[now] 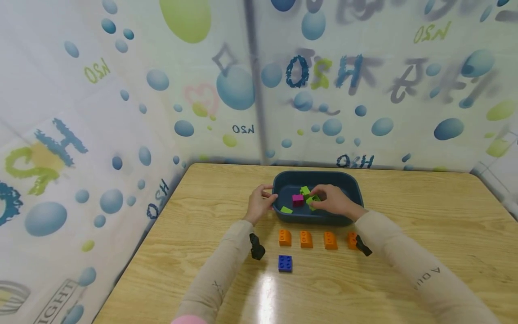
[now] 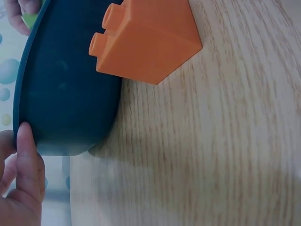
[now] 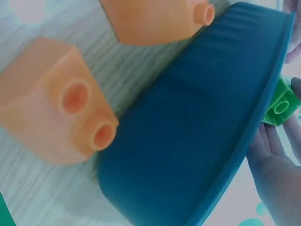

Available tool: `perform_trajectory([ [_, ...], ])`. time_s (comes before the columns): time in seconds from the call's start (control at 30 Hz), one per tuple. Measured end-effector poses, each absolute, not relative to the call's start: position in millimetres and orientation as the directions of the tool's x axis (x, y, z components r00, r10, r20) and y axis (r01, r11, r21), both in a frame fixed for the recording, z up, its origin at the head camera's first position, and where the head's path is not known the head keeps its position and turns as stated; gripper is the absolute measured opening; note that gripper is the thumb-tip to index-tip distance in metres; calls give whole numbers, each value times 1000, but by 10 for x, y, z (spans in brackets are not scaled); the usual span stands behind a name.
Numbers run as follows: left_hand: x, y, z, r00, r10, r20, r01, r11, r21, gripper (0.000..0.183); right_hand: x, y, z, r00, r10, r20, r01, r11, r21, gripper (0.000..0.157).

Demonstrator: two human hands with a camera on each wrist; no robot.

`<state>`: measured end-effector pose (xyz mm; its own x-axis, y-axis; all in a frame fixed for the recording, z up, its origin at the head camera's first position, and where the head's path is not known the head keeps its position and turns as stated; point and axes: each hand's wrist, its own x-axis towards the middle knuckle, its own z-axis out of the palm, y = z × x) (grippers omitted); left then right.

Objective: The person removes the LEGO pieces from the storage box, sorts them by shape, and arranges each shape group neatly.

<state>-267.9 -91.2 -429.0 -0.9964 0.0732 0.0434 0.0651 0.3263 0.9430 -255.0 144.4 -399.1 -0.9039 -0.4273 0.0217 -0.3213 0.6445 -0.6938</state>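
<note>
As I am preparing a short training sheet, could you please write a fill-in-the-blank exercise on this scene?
1. While the left hand holds the tray, the right hand pinches a brick coloured ____.
2. In the head view, orange bricks form a row numbering ____.
3. Nearer the person than that row lies a single brick coloured ____.
Missing words: green; four; blue.

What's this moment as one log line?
left hand: touches bin; right hand: pinches green block; table: orange blocks, blue block
</note>
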Motion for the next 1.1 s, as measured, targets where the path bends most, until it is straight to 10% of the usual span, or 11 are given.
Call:
perform_trajectory([
  [1.1, -2666, -905, -4257, -998, 64, 17, 37, 323, 946, 35, -1817, 1312, -3908, -801, -586, 122, -410, 389, -825, 34],
])
